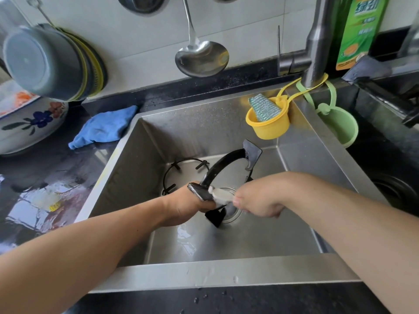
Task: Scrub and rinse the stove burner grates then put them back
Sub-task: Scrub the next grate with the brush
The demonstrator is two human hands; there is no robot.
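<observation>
A black ring-shaped burner grate (229, 159) stands tilted on edge over the drain of the steel sink (127, 168). My left hand (183, 205) grips its lower rim by one flat prong. My right hand (256, 200) holds a pale scrubbing cloth (221, 196) against that same prong. A second, thinner wire grate (179, 168) lies flat on the sink floor behind my left hand, partly hidden by it.
A yellow cup (267, 125) with a scouring pad and a green cup (340, 125) hang from the faucet (317, 48). A blue cloth (106, 128) lies on the wet dark counter at left, near a flowered bowl (27, 125). A ladle (199, 55) hangs on the wall.
</observation>
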